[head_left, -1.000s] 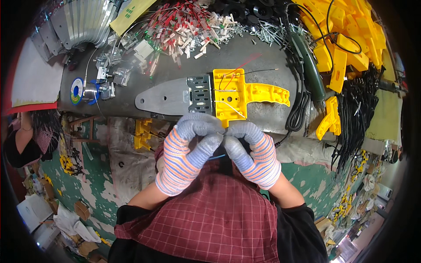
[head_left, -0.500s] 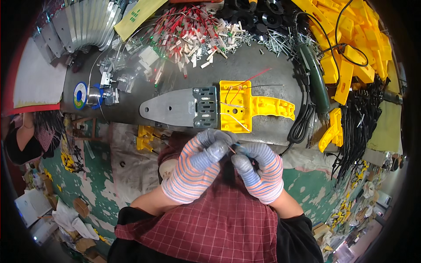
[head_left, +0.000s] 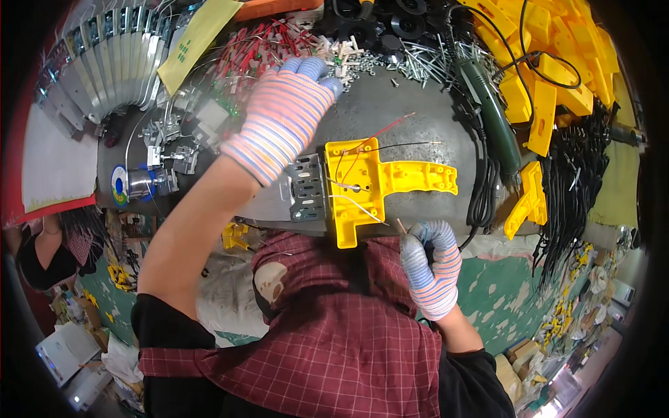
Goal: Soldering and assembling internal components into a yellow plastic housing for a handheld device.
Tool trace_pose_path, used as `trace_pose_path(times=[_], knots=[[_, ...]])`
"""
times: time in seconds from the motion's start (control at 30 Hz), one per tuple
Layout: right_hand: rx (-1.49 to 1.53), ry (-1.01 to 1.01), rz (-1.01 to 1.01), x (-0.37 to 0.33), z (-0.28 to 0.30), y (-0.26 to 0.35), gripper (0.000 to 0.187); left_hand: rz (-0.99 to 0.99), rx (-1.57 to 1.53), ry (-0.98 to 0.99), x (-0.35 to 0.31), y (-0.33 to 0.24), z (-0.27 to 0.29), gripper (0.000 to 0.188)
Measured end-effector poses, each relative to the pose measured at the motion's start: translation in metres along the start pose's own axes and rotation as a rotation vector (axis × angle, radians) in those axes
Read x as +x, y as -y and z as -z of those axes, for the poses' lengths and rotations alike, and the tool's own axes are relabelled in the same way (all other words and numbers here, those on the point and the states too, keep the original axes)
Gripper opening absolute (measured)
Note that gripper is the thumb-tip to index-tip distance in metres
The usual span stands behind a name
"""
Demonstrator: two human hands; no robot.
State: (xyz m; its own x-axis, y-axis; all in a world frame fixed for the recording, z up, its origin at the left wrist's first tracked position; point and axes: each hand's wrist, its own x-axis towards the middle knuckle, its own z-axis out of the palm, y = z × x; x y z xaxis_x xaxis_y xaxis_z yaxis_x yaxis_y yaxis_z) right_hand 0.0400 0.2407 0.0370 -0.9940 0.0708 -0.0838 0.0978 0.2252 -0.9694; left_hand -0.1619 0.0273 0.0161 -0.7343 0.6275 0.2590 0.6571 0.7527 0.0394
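My left hand (head_left: 286, 115), in a striped glove, reaches across to the near edge of a pile of red-wired parts with white ends (head_left: 259, 52). Its thumb stands apart from the bent fingers, whose tips are partly hidden. Near the bench's front edge, my right hand (head_left: 433, 268) pinches a thin wire (head_left: 401, 225) with a copper-coloured tip. Between the hands lies a yellow plastic housing with a handle (head_left: 364, 177); red, black and white wires come out of it. Against its left side sits a slotted metal plate (head_left: 306, 189), partly covered by my left forearm.
On the left are a solder spool (head_left: 132, 184), a yellow card (head_left: 195, 45) and fanned metal plates (head_left: 111, 59). Screws (head_left: 425, 64) lie at the back. To the right are a green tool (head_left: 491, 115), black cables (head_left: 568, 188) and heaped yellow housings (head_left: 557, 63).
My hands have parted: the left went forward to the pile, the right moved slightly right, keeping the wire. The housing sits slightly further left in view.
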Motion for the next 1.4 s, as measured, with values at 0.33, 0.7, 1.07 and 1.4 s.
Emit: trace_pose_path(times=[0.33, 0.7, 1.07, 1.4], knots=[[0.007, -0.039, 0.018, 0.013, 0.003, 0.009, 0.009, -0.059, -0.181, -0.224, -0.008, 0.003, -0.008, 0.017], [0.062, -0.044, 0.003, 0.007, 0.000, 0.004, 0.009, -0.119, -0.038, -0.056, 0.008, 0.013, -0.014, 0.019], [0.079, 0.100, -0.057, 0.017, 0.001, 0.015, 0.013, 0.636, -1.509, -0.238, -0.119, -0.113, 0.046, 0.016], [0.022, 0.217, -0.016, 0.021, -0.003, 0.025, 0.013, 0.441, -1.231, -0.343, -0.119, -0.123, 0.032, 0.015]])
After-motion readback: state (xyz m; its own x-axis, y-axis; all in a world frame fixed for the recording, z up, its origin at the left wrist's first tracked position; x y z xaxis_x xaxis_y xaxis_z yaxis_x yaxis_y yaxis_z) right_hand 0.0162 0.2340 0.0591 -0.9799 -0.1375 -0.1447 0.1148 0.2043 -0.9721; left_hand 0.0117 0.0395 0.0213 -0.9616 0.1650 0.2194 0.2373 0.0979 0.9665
